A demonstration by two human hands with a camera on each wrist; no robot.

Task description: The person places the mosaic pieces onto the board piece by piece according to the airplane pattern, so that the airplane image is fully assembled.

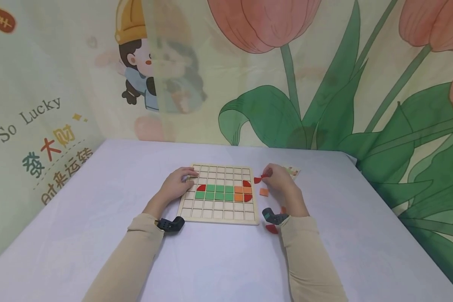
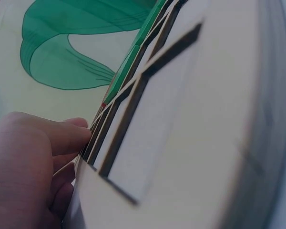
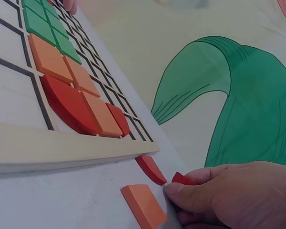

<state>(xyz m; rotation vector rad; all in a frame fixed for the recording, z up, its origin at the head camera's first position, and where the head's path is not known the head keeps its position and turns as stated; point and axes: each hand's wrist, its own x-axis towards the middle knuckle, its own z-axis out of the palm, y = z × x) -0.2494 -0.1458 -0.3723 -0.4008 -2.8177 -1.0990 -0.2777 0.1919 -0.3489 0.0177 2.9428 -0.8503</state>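
Note:
A square wooden grid board (image 1: 219, 214) lies on the table with green squares (image 1: 215, 191), orange squares (image 1: 239, 193) and red rounded pieces (image 1: 201, 188) in its cells. My left hand (image 1: 176, 183) holds the board at its left edge; in the left wrist view its fingertips (image 2: 83, 136) are right at the frame. Beyond the right edge, my right hand (image 1: 279, 178) pinches a red rounded piece (image 3: 181, 179) between thumb and finger, partly hidden by them. Close by lie another red piece (image 3: 151, 170) and an orange square (image 3: 144, 205).
Another red piece (image 1: 272, 229) and a partly covered orange piece (image 1: 283, 209) lie beside the right wrist. Behind the right hand is a printed card (image 1: 293, 171). White cloth covers the table (image 1: 219, 260), and a patterned curtain (image 1: 196, 126) hangs behind it.

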